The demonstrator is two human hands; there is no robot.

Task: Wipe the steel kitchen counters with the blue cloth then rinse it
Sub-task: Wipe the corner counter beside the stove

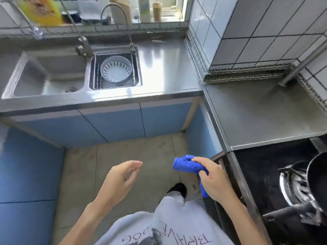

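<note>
Right hand (pixel 212 177) gripped bunched blue cloth (pixel 187 165) above floor, near steel desk (pixel 256 112) edge; left hand (pixel 120 179) relaxed, empty.

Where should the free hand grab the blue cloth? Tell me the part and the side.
Grip the bunched end of the blue cloth that sticks out past the right hand, coming in from the left with the open left hand. That end is bare and faces the left hand; the other end hangs under the right palm.
</note>
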